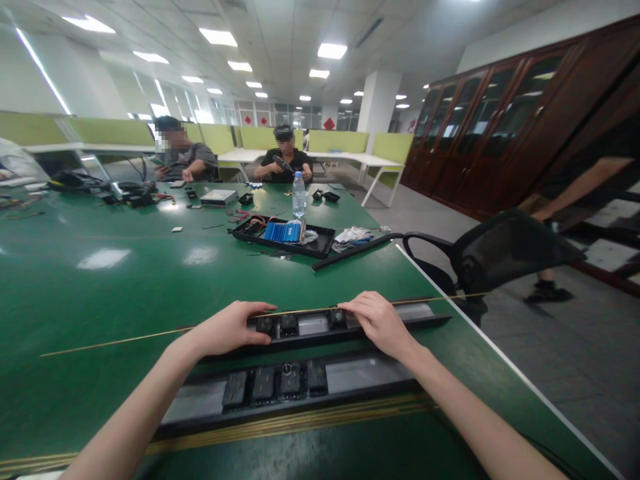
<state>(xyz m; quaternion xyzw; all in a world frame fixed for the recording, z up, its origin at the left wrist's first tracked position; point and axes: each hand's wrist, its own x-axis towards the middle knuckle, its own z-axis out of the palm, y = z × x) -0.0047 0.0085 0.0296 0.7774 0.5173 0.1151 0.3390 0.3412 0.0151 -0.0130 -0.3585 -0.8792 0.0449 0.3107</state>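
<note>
Two long black channel strips lie across the green table in front of me. Black socket blocks sit in the far strip (313,325) and in the near strip (360,375). My left hand (235,327) grips the far strip around its leftmost block, thumb on the near side and fingers on the far side. A thin brass rod (125,340) runs along that strip's far edge and sticks out past both ends. My right hand (375,320) has its fingers closed at the rod beside the right-hand block (337,319); the fingertips partly hide the contact.
More brass rods (280,425) lie along the near strip. Farther back are a black tray (320,247) with a blue part, a bottle (299,195), gloves (354,237) and a black bar (350,256). A chair (515,250) stands right; people sit across and one stands right.
</note>
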